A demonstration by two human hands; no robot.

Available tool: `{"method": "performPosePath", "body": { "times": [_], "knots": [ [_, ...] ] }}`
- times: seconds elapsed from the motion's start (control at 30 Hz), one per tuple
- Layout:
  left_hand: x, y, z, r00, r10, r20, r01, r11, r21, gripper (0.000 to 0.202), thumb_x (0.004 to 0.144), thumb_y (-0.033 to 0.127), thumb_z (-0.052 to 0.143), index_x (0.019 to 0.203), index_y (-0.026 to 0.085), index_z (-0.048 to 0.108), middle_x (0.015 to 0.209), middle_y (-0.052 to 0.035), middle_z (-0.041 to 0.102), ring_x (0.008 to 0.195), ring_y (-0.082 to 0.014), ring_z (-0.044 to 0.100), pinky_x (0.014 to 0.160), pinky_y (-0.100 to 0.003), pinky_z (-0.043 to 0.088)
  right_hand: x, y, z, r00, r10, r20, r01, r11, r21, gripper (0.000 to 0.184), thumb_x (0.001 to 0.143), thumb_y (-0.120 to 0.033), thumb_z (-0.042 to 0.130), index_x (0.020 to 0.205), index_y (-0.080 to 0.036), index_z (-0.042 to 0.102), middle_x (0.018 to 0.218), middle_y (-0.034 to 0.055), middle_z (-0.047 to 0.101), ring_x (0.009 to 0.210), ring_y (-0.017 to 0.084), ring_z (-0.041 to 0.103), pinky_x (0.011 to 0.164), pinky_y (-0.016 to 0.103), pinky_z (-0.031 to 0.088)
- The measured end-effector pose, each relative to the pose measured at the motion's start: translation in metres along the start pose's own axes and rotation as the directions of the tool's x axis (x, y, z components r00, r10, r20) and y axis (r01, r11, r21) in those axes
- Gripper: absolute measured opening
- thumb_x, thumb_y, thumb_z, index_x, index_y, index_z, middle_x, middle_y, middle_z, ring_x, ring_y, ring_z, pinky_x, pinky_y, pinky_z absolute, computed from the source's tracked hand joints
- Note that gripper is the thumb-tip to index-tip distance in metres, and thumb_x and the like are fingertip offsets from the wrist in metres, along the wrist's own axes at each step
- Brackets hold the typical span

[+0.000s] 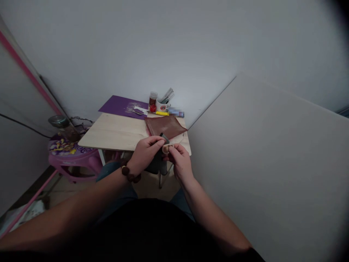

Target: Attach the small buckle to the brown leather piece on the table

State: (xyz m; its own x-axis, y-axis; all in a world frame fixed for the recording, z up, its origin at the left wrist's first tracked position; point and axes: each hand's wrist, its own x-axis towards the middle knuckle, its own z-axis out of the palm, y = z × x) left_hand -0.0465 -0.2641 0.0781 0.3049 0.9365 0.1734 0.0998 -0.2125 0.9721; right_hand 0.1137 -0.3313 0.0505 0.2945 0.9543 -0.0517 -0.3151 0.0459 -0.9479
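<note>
My left hand (147, 147) pinches the upper edge of a dark, soft sheet, perhaps leather (156, 163), which hangs down past the table's front edge. Between the fingers of my right hand (181, 160) is a small off-white pad with brown stains (166, 149). The pad is close beside the sheet's edge; whether the two touch is unclear. Just beyond both hands, a brown leather-like piece (167, 126) lies on the light wooden table (117, 127). My fingertips partly hide the pad.
Along the back stand a white mug (161, 106) holding tools, a small jar (153, 97) and a red object (152, 108). A yellow-handled tool (161, 113) and a purple sheet (116, 104) lie there. At left, a glass jar (65, 129) tops a pink stool (73, 160). A white panel (259, 153) borders the right.
</note>
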Motion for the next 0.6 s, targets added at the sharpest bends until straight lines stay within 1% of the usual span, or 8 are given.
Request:
{"method": "performPosePath", "body": {
  "times": [0.07, 0.17, 0.23, 0.33, 0.4, 0.5, 0.6],
  "knots": [
    [0.004, 0.0, -0.001, 1.0, 0.017, -0.008, -0.017, 1.0, 0.026, 0.033, 0.097, 0.048, 0.072, 0.105, 0.02, 0.088, 0.105, -0.0059, 0.088, 0.098, -0.0247, 0.079, 0.088, -0.033, 0.061, 0.0, 0.002, -0.002, 1.0, 0.022, 0.002, -0.022, 1.0, -0.006, 0.03, 0.086, -0.048, 0.09, 0.093, -0.022, 0.076, 0.091, 0.0002, 0.083, 0.067, 0.014, 0.073, 0.068, 0.027, 0.062],
    [0.009, -0.002, -0.002, 0.999, 0.04, -0.008, -0.039, 0.996, 0.079, 0.031, 0.096, 0.043, 0.07, 0.108, 0.021, 0.088, 0.107, -0.0054, 0.088, 0.099, -0.0246, 0.079, 0.092, -0.033, 0.061, 0.0, 0.006, -0.004, 0.999, 0.032, 0.037, -0.03, 0.998, -0.062, 0.034, 0.085, -0.051, 0.092, 0.093, -0.022, 0.075, 0.088, 0.0009, 0.084, 0.062, 0.014, 0.073, 0.066, 0.028, 0.062],
    [0.011, -0.005, -0.002, 0.998, 0.064, 0.018, -0.066, 0.989, 0.13, 0.03, 0.098, 0.04, 0.067, 0.11, 0.021, 0.088, 0.107, -0.0045, 0.089, 0.099, -0.0239, 0.08, 0.094, -0.033, 0.061, 0.0, 0.009, -0.005, 0.996, 0.03, 0.079, -0.021, 0.993, -0.113, 0.038, 0.084, -0.054, 0.093, 0.093, -0.022, 0.074, 0.085, 0.001, 0.083, 0.06, 0.015, 0.073, 0.066, 0.029, 0.061],
    [0.012, -0.009, -0.002, 0.988, 0.124, 0.092, -0.14, 0.97, 0.2, 0.03, 0.101, 0.034, 0.062, 0.112, 0.023, 0.088, 0.109, -0.0028, 0.089, 0.1, -0.0224, 0.081, 0.095, -0.032, 0.061, 0.0, 0.012, -0.006, 0.992, 0.041, 0.117, -0.022, 0.986, -0.163, 0.044, 0.082, -0.059, 0.096, 0.092, -0.023, 0.073, 0.082, 0.0009, 0.082, 0.062, 0.016, 0.075, 0.066, 0.029, 0.061],
    [0.013, -0.01, -0.003, 0.979, 0.165, 0.122, -0.19, 0.954, 0.232, 0.031, 0.102, 0.032, 0.06, 0.113, 0.023, 0.088, 0.112, -0.0026, 0.089, 0.102, -0.0222, 0.081, 0.096, -0.032, 0.061, 0.0, 0.013, -0.007, 0.993, 0.047, 0.113, -0.027, 0.985, -0.168, 0.045, 0.082, -0.061, 0.096, 0.091, -0.023, 0.073, 0.081, 0.0005, 0.081, 0.063, 0.017, 0.076, 0.066, 0.029, 0.061],
    [0.014, -0.01, -0.004, 0.969, 0.214, 0.122, -0.24, 0.932, 0.27, 0.032, 0.103, 0.029, 0.058, 0.114, 0.023, 0.088, 0.114, -0.0031, 0.089, 0.106, -0.0225, 0.082, 0.1, -0.033, 0.061, 0.001, 0.014, -0.008, 0.995, 0.046, 0.093, -0.03, 0.985, -0.168, 0.045, 0.084, -0.062, 0.094, 0.089, -0.023, 0.072, 0.081, 0.0002, 0.081, 0.063, 0.016, 0.075, 0.067, 0.029, 0.062],
    [0.015, -0.006, -0.005, 0.957, 0.258, 0.131, -0.286, 0.911, 0.298, 0.032, 0.103, 0.026, 0.057, 0.114, 0.023, 0.087, 0.116, -0.0036, 0.089, 0.107, -0.0227, 0.082, 0.102, -0.034, 0.061, 0.002, 0.017, -0.01, 0.994, 0.069, 0.088, -0.052, 0.982, -0.184, 0.043, 0.084, -0.059, 0.093, 0.09, -0.023, 0.071, 0.082, 0.0005, 0.081, 0.063, 0.016, 0.075, 0.067, 0.029, 0.061]
  ]
}}
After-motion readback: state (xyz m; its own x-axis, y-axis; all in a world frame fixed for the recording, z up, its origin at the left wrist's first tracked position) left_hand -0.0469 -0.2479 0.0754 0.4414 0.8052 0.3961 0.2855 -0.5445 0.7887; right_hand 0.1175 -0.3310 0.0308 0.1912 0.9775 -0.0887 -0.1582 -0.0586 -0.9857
